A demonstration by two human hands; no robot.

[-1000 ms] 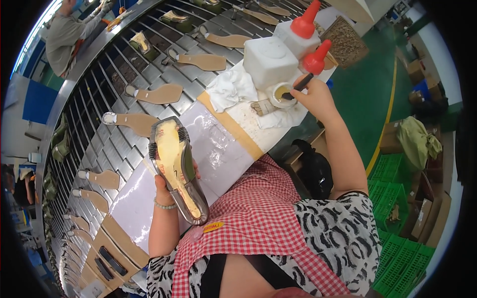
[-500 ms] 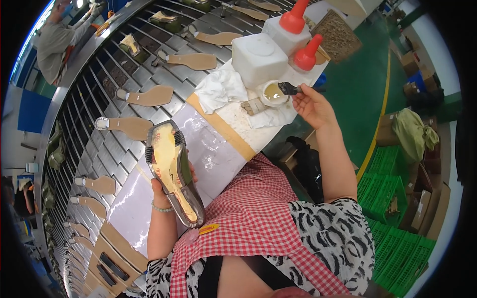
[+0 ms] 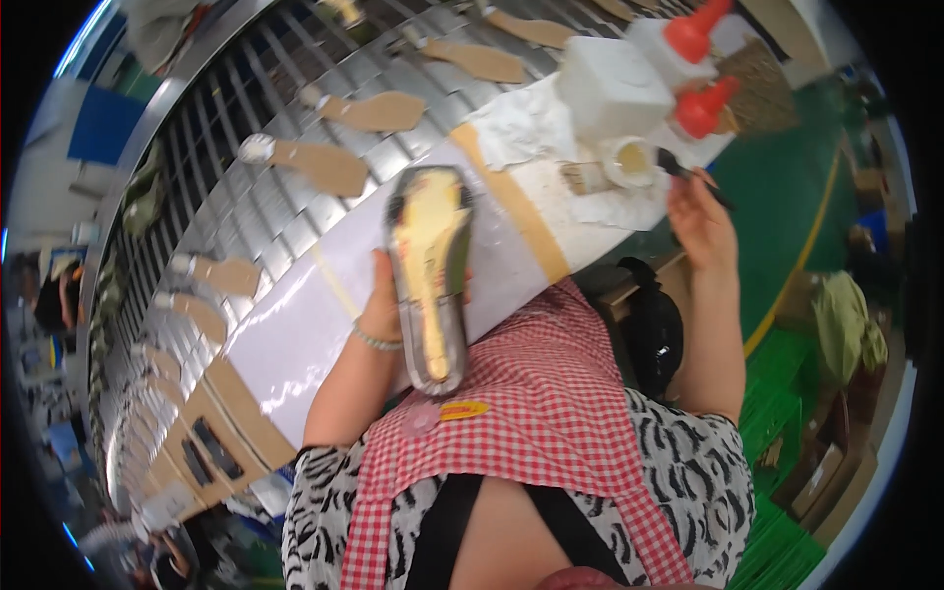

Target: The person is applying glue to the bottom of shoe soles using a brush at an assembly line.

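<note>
1. White and open-topped, a small jar [image 3: 623, 182] stands on the worktable with pale yellow liquid [image 3: 632, 157] inside; how deep it goes cannot be judged.
2. Behind the jar stands a square-sided plastic jug [image 3: 615, 88]; its contents do not show.
3. To the right of the jug is a white squeeze bottle [image 3: 661, 51] with a red cone nozzle; a second red nozzle [image 3: 701, 108] is nearer the person, its body hard to make out.
4. The right hand [image 3: 703, 224] pinches a small black brush [image 3: 716, 191] between close-set fingers, its tip just beside the jar's rim.
5. The left hand [image 3: 382, 307] is wrapped around a lasted shoe [image 3: 433, 246], thumb on one side and fingertips at the other. The shoe is bottom-up above the pale sheet [image 3: 295, 339], in front of the apron.
6. A broad tan brush [image 3: 585, 177] lies beside the jar, near a crumpled white cloth [image 3: 516, 130].
7. Green plastic crates [image 3: 782, 366] stand at right; one holds tan pieces, too blurred to identify.
</note>
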